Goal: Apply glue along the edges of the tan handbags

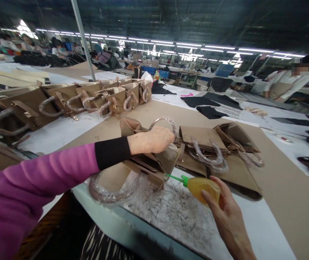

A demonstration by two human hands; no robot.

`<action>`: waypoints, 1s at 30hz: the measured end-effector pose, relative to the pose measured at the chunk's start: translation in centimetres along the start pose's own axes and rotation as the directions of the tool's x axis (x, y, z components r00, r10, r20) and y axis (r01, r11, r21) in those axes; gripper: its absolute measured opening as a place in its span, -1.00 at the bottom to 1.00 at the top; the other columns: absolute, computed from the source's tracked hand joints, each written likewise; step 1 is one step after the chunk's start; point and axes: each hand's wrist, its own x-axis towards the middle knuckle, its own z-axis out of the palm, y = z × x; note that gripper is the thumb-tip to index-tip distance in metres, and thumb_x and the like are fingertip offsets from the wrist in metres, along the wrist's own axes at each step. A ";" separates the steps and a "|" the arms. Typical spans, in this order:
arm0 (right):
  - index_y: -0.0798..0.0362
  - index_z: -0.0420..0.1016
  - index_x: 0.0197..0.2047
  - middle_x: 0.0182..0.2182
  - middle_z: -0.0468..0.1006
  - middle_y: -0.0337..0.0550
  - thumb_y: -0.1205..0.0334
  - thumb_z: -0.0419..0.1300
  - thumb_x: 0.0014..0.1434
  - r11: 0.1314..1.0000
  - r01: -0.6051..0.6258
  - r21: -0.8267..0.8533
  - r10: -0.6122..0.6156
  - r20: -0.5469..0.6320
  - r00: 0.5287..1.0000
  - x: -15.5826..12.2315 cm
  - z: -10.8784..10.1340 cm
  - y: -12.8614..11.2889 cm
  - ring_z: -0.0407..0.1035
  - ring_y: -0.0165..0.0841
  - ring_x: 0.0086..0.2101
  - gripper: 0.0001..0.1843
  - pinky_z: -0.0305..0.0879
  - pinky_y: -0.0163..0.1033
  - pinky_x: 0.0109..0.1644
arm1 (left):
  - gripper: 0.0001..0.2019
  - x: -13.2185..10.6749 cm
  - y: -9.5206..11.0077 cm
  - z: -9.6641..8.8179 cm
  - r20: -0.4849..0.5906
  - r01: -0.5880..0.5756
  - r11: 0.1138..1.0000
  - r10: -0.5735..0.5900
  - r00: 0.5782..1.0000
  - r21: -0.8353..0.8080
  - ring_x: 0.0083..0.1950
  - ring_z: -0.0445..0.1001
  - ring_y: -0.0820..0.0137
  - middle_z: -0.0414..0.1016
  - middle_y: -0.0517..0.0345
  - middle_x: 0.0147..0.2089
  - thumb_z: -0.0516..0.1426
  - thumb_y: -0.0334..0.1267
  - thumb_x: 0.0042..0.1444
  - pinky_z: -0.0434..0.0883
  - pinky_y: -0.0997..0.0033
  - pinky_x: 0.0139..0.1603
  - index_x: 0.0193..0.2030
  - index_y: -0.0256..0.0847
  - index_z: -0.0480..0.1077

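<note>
A brown handbag (168, 159) lies on the table edge in front of me, with plastic-wrapped handles at its near and far sides. My left hand (156, 139) reaches across on top of it, closed on its upper part; the fingertips are hidden behind the hand. In my right hand (226, 211) is a squeeze bottle (201, 189) of yellowish liquid, gripped between thumb and fingers. Its thin green nozzle points left, and the tip is at or close to the bag's lower corner; whether they touch I cannot tell.
More brown handbags (200, 139) lie to the right. A row of upright bags (48, 99) lines the left side. Black pieces (208, 101) lie farther back on the table. One person (286, 83) stands at the far right, and a metal post (83, 39) rises at the back left.
</note>
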 end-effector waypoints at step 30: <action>-0.02 0.35 -0.13 -0.33 0.49 -0.18 -0.20 0.24 0.04 1.000 -0.008 0.011 0.007 0.112 0.994 0.8 1.1 2.0 0.40 -0.14 -0.35 -0.51 0.34 -0.14 -0.32 | -0.87 -3.6 1.5 1.7 -0.010 -0.028 0.996 0.029 1.000 0.084 -0.34 0.47 0.30 0.48 0.01 -0.41 0.06 -0.56 -0.05 0.31 0.38 -0.36 -0.44 -0.33 0.39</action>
